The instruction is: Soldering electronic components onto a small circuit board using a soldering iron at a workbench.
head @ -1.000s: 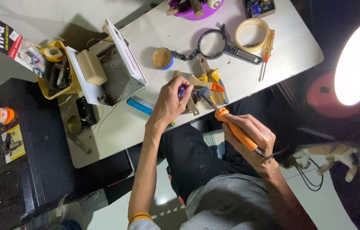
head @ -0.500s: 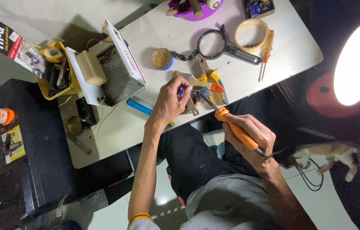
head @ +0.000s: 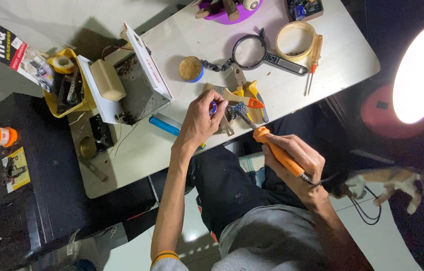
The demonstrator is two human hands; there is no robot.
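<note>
My right hand (head: 297, 158) grips an orange-handled soldering iron (head: 272, 148), its metal tip pointing up-left onto a small circuit board (head: 239, 109) at the front edge of the white table (head: 282, 90). My left hand (head: 199, 123) pinches a small blue and silver spool or part (head: 213, 107) right beside that board. Pliers with yellow and orange handles (head: 249, 95) lie just behind the board.
An opened white device case (head: 131, 85), a yellow tool tray (head: 66, 85), a round tin (head: 191, 69), a magnifying glass (head: 252, 50), a tape roll (head: 294, 37) and a screwdriver (head: 313, 62) lie on the table. A bright lamp (head: 420, 73) shines at right. A cat (head: 387, 183) is by the cord.
</note>
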